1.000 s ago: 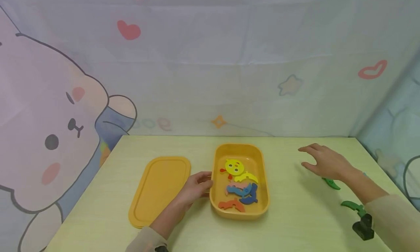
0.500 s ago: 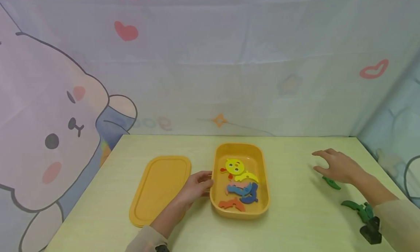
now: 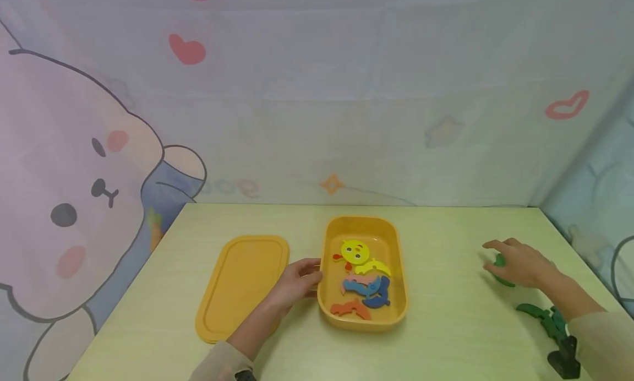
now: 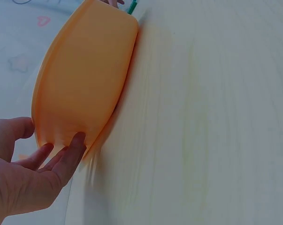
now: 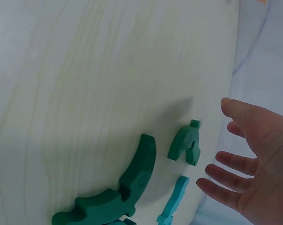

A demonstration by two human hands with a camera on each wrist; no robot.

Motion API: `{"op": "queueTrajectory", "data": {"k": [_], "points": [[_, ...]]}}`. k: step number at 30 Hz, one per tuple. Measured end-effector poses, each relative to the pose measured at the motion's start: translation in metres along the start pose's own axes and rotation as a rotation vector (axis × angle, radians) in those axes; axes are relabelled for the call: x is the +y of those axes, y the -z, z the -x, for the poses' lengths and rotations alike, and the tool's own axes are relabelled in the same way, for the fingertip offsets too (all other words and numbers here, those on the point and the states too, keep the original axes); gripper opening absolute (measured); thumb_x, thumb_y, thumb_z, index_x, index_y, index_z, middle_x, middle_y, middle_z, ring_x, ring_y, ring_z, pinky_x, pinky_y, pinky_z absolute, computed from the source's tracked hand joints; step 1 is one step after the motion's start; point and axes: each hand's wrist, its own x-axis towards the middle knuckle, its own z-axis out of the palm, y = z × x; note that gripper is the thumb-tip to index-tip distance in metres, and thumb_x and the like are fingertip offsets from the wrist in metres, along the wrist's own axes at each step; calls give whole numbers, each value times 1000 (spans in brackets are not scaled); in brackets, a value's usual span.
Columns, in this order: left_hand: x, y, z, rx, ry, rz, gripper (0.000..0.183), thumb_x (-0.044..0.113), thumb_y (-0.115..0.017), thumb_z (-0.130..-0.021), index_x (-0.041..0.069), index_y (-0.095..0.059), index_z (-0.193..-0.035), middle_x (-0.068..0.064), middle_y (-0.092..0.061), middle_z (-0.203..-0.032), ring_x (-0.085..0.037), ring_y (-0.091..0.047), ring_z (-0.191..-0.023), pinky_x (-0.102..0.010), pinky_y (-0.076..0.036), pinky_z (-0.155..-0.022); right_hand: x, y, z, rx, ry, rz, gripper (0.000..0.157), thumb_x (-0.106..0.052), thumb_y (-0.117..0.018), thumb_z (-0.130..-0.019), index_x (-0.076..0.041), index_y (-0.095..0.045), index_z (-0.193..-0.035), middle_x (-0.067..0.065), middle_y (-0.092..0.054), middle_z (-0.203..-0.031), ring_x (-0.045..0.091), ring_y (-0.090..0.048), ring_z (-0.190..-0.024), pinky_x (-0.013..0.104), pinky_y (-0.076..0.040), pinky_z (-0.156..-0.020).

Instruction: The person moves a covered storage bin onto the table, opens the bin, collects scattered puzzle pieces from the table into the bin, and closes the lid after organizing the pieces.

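Note:
My left hand [image 3: 297, 284] touches the left wall of a yellow-orange plastic box [image 3: 361, 326]; in the left wrist view its thumb is at the rim and its fingertips lie against the outer wall. Inside the box are a round yellow face piece [image 3: 355, 252], a yellow arc [image 3: 373, 267], blue pieces [image 3: 380, 297] and an orange arc [image 3: 350, 309]. Over the table's right side, my right hand [image 3: 525, 265] hangs with spread fingers and nothing in them. Close by it lie a small green arched piece [image 5: 186, 141], a longer dark green curved piece [image 5: 139, 180] and a slim turquoise piece [image 5: 174, 199].
A flat yellow-orange lid [image 3: 242, 287] lies left of the box, partly behind the left forearm. The wooden table [image 3: 441, 337] ends at the back against a printed curtain [image 3: 376, 122]. Part of the dark green piece is hidden under the right sleeve [image 3: 606, 342].
My right hand has moved right and slightly toward me, now over the small green piece. My left hand and the box have stayed in place.

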Motion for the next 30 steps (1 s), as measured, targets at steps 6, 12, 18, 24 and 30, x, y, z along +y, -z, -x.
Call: {"op": "queueTrajectory", "data": {"k": [6,12,18,24,30], "points": [[-1,1,-2,-2,11,0,46,15,-53,-91,-1,-43,-133,-20,-52,-125,-26,-60,-101,-35,-55,-78,5,-7,4,-29,-41,-7,51,-26,-66,-82,5,-51,-119,39,-48,-106,29,-58,-66,39,-44,-49],[-2,1,-2,0,16,-6,45,15,-53,-91,0,-44,-132,-20,-52,-125,-26,-60,-100,-35,-55,-79,8,-12,8,-40,-53,-10,49,-26,-66,-82,5,-51,-118,39,-48,-103,31,-58,-67,39,-44,-49],[-2,2,-1,-1,13,-1,45,15,-53,-91,0,-45,-132,-20,-52,-125,-25,-61,-99,-35,-55,-78,9,-13,9,-60,-91,-17,47,-27,-64,-83,3,-51,-117,39,-48,-102,31,-57,-64,39,-44,-48],[-4,2,-3,1,16,4,44,15,-53,-91,1,-45,-132,-19,-53,-124,-25,-60,-99,-35,-55,-78,9,-14,9,-77,-102,-35,43,-25,-63,-84,2,-51,-115,39,-47,-100,25,-54,-59,35,-41,-46],[-5,2,-4,1,12,-3,44,15,-53,-91,1,-45,-132,-19,-52,-125,-24,-60,-99,-35,-55,-78,10,-17,10,-90,-119,-49,37,-22,-61,-85,0,-51,-114,38,-46,-100,20,-47,-54,31,-37,-45]]}}
